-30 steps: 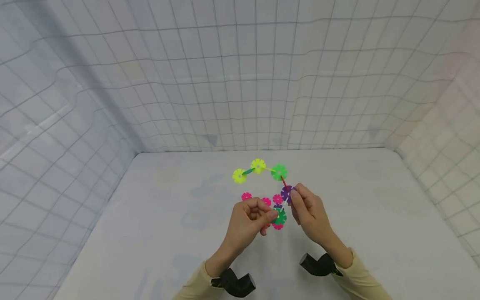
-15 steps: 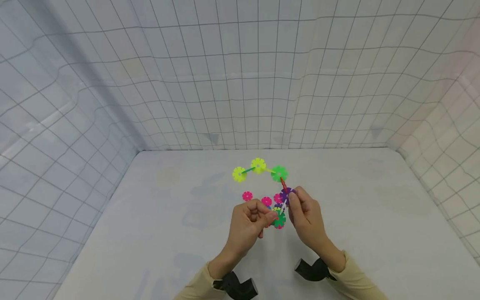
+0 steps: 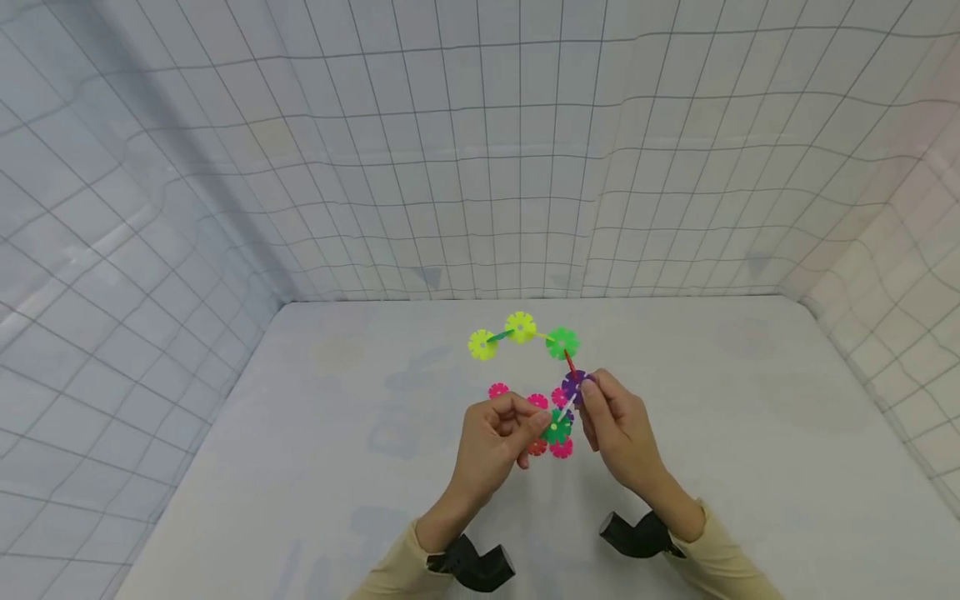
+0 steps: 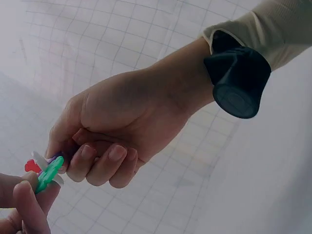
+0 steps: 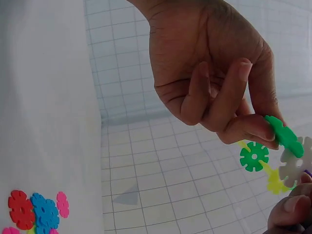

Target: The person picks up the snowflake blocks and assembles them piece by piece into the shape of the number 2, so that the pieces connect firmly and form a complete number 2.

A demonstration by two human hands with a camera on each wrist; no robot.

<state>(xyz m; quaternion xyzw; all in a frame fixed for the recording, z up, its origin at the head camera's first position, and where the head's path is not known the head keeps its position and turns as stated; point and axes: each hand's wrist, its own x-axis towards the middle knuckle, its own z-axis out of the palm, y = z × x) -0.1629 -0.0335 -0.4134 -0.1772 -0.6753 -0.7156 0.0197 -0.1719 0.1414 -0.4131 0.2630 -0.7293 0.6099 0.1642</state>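
Note:
In the head view my left hand (image 3: pixel 487 437) pinches a dark green notched snowflake disc (image 3: pixel 558 428) between thumb and fingers. My right hand (image 3: pixel 618 425) pinches a purple snowflake disc (image 3: pixel 575 386). Between these two, a white disc (image 5: pixel 293 166) stands edgewise to the green one, whose rim meets it in the right wrist view. Beyond the purple disc runs a curved chain: a red disc (image 3: pixel 570 362) seen edge-on, a light green disc (image 3: pixel 562 342) and two yellow discs, the last one (image 3: pixel 482 344) at the far left. The thumbs and fingertips hide parts of the held discs.
Loose snowflake discs lie on the white table (image 3: pixel 337 467) below the hands: several pink ones (image 3: pixel 561 448), a red one (image 5: pixel 21 209) and blue ones (image 5: pixel 45 212). Grid-patterned sheeting (image 3: pixel 525 167) encloses the table at the back and sides.
Since half a second ago my right hand has shifted slightly right, carrying the purple disc, and the white disc is drawn out at a slant. Both pinches stay the same.

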